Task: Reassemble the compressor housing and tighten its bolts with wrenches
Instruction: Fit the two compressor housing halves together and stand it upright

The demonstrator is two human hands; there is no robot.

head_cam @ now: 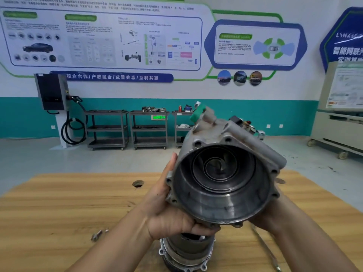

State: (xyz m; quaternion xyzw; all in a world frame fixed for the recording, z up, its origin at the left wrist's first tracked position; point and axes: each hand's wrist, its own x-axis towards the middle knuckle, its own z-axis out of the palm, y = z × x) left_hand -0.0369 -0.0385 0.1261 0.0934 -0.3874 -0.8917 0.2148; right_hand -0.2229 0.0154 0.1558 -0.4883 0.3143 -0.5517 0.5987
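I hold the grey metal compressor housing (225,173) up above the table, its open end turned toward me, with a spiral scroll visible inside and bolt holes around its rim. A green cap sits on a port at its far top. My left hand (169,211) cups the housing's lower left side, thumb up along the rim. My right hand (265,216) supports it from the lower right, mostly hidden behind the housing. Below, on the table, stands the other compressor section (186,252), a round flanged body. A long wrench (265,250) lies on the table to the right.
The wooden table (59,213) has a round hole (138,183) near its far edge. A small tool or bolt piece (97,234) lies at the left front. Grey shelf carts (149,130) and a wall charger (53,91) stand against the far wall.
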